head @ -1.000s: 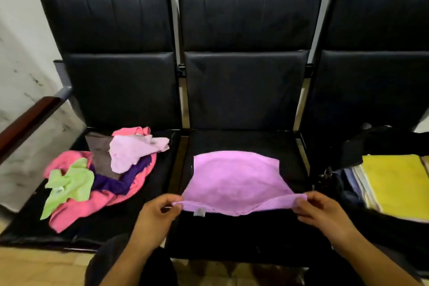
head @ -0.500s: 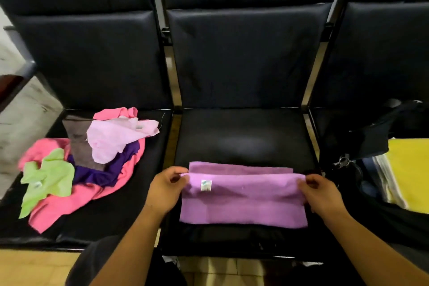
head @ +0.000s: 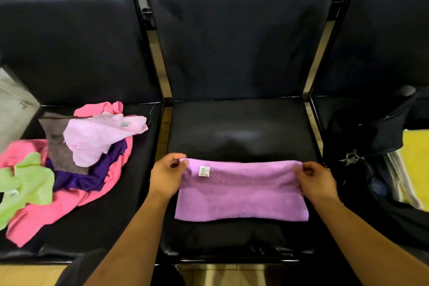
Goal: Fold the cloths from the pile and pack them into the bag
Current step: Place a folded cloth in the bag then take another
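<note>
Purple cloth point(head: 241, 190) now folded edge to edge, left hand point(head: 166, 179) and right hand point(head: 316, 183) pinching far corners.

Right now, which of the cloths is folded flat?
The lilac cloth on the middle seat, its far corners pinched by the left hand and right hand; the others lie crumpled in the pile.

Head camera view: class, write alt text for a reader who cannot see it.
A person's left hand and right hand pinch the far corners of a folded purple cloth lying on the middle black seat. A pile of loose cloths sits on the left seat; a dark bag holding a yellow cloth sits on the right.
</note>
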Motion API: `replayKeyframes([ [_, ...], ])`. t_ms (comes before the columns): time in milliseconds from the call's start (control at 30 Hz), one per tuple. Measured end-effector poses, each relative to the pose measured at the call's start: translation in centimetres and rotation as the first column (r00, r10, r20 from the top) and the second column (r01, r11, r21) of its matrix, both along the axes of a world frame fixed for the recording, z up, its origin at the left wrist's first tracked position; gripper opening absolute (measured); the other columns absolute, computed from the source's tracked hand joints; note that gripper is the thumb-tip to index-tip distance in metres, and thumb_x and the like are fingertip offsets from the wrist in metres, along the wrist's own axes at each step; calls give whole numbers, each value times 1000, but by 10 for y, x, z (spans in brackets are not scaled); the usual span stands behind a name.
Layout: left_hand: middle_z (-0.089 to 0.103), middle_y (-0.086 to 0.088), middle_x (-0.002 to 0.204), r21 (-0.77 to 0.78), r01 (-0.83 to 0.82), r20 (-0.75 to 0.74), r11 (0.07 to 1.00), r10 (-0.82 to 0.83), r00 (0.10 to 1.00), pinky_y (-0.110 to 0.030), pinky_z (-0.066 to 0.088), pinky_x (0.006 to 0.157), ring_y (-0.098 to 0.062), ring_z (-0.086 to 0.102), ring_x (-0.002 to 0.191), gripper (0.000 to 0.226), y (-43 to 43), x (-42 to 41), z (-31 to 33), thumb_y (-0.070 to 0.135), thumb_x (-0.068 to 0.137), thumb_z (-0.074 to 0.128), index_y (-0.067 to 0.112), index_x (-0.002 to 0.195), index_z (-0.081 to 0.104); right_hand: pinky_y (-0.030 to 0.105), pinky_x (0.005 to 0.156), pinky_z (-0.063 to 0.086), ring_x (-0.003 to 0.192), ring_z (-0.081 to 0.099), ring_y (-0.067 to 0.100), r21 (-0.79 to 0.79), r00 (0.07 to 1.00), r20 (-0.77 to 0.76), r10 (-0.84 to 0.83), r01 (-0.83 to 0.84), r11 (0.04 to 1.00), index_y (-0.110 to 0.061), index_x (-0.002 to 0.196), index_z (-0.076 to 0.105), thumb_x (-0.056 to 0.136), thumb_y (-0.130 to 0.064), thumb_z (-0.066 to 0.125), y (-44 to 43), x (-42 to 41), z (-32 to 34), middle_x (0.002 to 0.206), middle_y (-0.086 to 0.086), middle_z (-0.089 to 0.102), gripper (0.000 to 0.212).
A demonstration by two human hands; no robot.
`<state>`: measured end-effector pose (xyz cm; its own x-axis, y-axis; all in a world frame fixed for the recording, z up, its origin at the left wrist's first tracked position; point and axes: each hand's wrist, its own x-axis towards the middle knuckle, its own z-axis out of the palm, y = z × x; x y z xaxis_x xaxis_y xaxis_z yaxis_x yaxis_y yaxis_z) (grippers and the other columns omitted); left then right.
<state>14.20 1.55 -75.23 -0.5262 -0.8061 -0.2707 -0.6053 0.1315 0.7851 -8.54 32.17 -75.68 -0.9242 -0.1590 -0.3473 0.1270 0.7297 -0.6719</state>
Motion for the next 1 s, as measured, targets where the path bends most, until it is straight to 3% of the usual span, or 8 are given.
replayKeyframes([
  [200,64,7,127,-17,-22,22,1000,23,999,-25,50,94,-13,64,113,45,18,3,3,6,94,65,23,135,60,47,91,58,103,68,28,-3,1000,9,-13,13,1000,-17,123,66,90,-20,75,6,9,-3,111,1,70,34],
  [300,57,2,139,-101,229,45,968,-226,973,-30,42,111,-15,55,126,50,64,17,-4,3,93,62,20,140,59,42,93,51,110,64,35,90,1000,13,-21,20,996,-11,129,63,85,-21,80,23,34,-7,121,13,67,48],
  [467,17,17,167,-186,669,242,720,-626,741,-25,4,127,-7,12,155,62,143,36,-24,50,100,49,36,158,31,41,97,49,116,60,40,217,977,181,-109,68,974,-3,139,53,83,-42,80,44,72,-20,130,22,62,74],
  [567,-2,19,169,-202,723,372,660,-631,680,-31,-9,126,-9,-2,158,69,162,43,-37,59,101,37,39,162,13,38,89,49,115,61,43,247,949,286,-136,64,967,-1,134,56,82,-54,76,38,78,-20,127,25,63,78],
  [667,21,11,169,-149,762,430,630,-653,623,-38,6,123,-17,24,155,71,168,50,-47,62,97,42,35,161,28,48,91,55,101,64,43,229,917,350,-190,113,967,2,112,69,81,-59,75,27,81,-17,105,22,69,69],
  [767,34,9,165,-177,771,461,612,-640,615,-39,8,119,-18,35,150,72,168,48,-48,66,93,44,35,158,35,58,87,57,78,64,37,50,847,379,-373,384,922,5,91,68,87,-35,79,17,82,-9,83,17,64,42],
  [900,-9,18,169,-92,794,397,601,-709,583,-39,-9,127,-12,-12,157,70,157,46,-41,63,101,31,40,163,5,41,69,55,85,62,29,-144,599,627,-498,717,682,-2,108,62,92,-17,76,-4,87,-5,101,14,62,26],
  [1000,-7,26,165,8,771,266,636,-745,612,-39,-6,128,-4,-14,155,69,151,44,-25,62,103,34,40,163,8,34,59,46,67,52,19,-142,513,689,-513,789,598,-6,116,65,91,-18,76,-12,91,-9,83,8,58,29],
])
